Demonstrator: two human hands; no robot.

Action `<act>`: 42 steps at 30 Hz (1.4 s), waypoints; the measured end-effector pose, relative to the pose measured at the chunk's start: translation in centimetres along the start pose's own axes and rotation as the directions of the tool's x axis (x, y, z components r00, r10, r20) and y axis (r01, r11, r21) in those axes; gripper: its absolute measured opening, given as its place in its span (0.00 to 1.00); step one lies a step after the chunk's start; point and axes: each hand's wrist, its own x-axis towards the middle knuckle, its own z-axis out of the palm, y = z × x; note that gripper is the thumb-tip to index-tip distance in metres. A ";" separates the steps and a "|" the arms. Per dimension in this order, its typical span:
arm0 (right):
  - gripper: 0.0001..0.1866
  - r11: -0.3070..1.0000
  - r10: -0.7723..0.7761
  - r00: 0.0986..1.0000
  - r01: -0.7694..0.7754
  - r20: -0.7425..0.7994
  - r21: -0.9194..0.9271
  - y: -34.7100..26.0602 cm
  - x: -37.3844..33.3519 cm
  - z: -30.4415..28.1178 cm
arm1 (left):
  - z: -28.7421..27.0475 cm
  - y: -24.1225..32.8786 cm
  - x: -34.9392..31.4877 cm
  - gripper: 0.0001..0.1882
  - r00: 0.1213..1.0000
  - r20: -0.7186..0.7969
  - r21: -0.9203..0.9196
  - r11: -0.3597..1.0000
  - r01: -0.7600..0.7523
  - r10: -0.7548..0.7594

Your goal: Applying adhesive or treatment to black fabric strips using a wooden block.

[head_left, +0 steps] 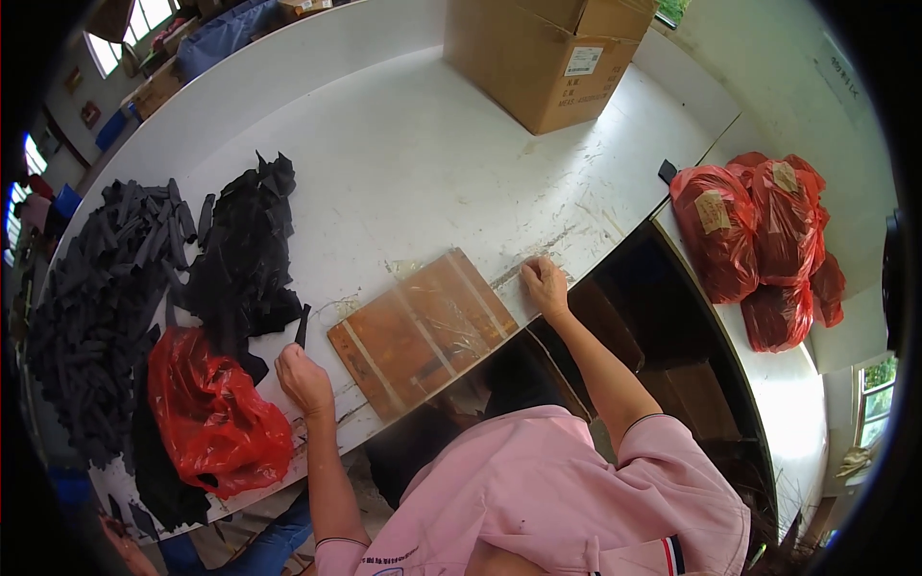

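Note:
My left hand (305,380) is closed on a thin black strip (303,326), which sticks up from its fingers left of the wooden board (423,331). Clear tape bands cross this brown board, which lies at the table's near edge. Just beyond the board's right corner, my right hand (545,286) rests on the white table with its fingers curled in; whatever it may hold is hidden. A crumpled red plastic bag (219,418) lies to the left of my left hand. Behind the bag are a crumpled black plastic bag (245,250) and a large heap of dark grey strips (96,298).
A cardboard box (547,72) stands at the far side of the white table (384,163). Several filled red bags (759,245) sit at the right, near a small black piece (667,172). Dark shelving with cartons (687,398) opens below the right edge. Another person's hand (125,549) shows at lower left.

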 end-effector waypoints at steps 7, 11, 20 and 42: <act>0.08 0.984 -0.021 0.998 0.009 0.063 0.178 -4.8 -4.7 -1.1 | -1.8 -0.1 0.4 0.07 0.925 -0.189 -0.446 0.868 0.218 -0.330; 0.02 0.899 -0.397 0.864 0.298 0.308 0.321 -12.4 -9.5 -3.6 | -1.7 -0.1 -0.1 0.08 0.775 0.245 -0.792 0.340 0.506 -0.582; 0.11 0.857 -0.485 0.686 0.251 0.542 0.450 -21.9 -12.2 3.4 | -3.8 0.5 -1.0 0.08 0.727 0.526 -0.808 0.008 0.589 -0.443; 0.07 0.186 0.037 0.216 -0.961 0.976 0.206 -23.2 -11.0 12.7 | -5.4 2.3 -5.0 0.09 0.698 0.429 -0.814 0.089 0.574 -0.573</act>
